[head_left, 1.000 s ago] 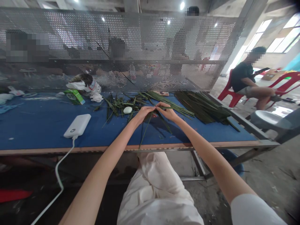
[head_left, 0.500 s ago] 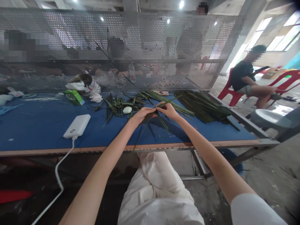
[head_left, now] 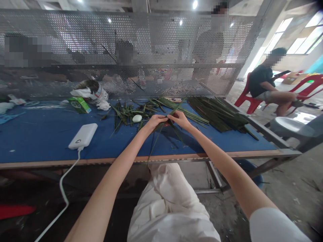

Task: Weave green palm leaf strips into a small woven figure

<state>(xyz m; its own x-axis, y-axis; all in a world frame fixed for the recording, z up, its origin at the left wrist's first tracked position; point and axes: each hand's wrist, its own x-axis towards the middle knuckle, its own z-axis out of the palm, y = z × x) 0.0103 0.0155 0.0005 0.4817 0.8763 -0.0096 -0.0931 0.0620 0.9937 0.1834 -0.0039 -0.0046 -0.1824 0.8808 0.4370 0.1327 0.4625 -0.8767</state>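
Both my hands meet above the blue table, pinching long green leaf strips [head_left: 175, 129] whose loose ends fan out downward and to the upper right. My left hand [head_left: 155, 123] is closed on the strips, thumb against fingers. Close beside it, my right hand [head_left: 179, 119] pinches the same strips between thumb and fingertips. How the strips cross inside the grip is hidden by my fingers. A pale egg-shaped object [head_left: 137, 118] lies just left of my left hand, next to a heap of short leaf pieces [head_left: 126, 112].
A pile of long dark leaf strips [head_left: 217, 112] lies at the right. Left are a white power bank [head_left: 83, 135] with its cable, a green box [head_left: 79, 105] and a wrapped bundle [head_left: 92, 90]. A perforated metal screen [head_left: 161, 47] rises behind the table [head_left: 45, 141]; people are beyond it.
My hands stay together with only slight finger movement. The strip end at the upper right has swung upward and looks shorter. Behind the screen, a standing person has shifted right.
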